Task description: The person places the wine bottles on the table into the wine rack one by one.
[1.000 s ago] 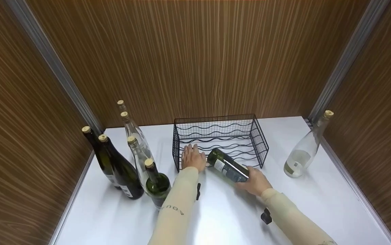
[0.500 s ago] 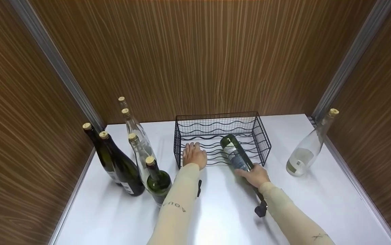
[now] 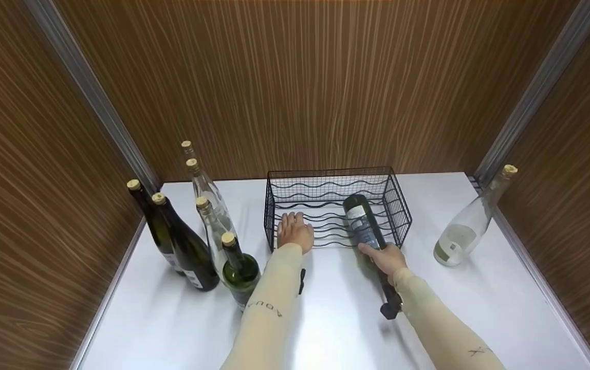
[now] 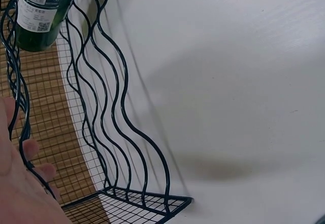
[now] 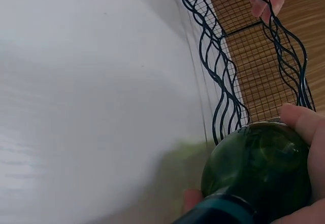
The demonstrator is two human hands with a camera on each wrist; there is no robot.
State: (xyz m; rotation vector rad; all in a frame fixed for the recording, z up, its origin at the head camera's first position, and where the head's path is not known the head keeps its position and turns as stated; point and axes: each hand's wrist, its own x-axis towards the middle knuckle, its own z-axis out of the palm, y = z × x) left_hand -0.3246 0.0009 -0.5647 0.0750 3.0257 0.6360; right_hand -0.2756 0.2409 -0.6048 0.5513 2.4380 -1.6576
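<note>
A green wine bottle (image 3: 362, 226) with a label lies tilted over the right part of the black wire rack (image 3: 401, 210), base inward and neck towards me. My right hand (image 3: 388, 257) grips it around the body; in the right wrist view the thumb and fingers wrap the green glass (image 5: 259, 173). On the rack's front left part rests my left hand (image 3: 295, 235), its fingers stretched out over the wavy wires. The left wrist view has this hand (image 4: 23, 183) against the wires (image 4: 124, 92), and the bottle's base (image 4: 35, 38) shows farther along the rack.
Several corked bottles stand at the left, among them dark ones (image 3: 189, 252), clear ones (image 3: 213, 203) and a short green one (image 3: 241, 272) beside my left forearm. A clear corked bottle (image 3: 462, 234) stands at the right. Wood-patterned panels (image 3: 326, 87) enclose the white table (image 3: 326, 318).
My right hand has swung the bottle from slanting at the rack's front edge to pointing into its right part, base farther back. My left hand has stayed on the rack.
</note>
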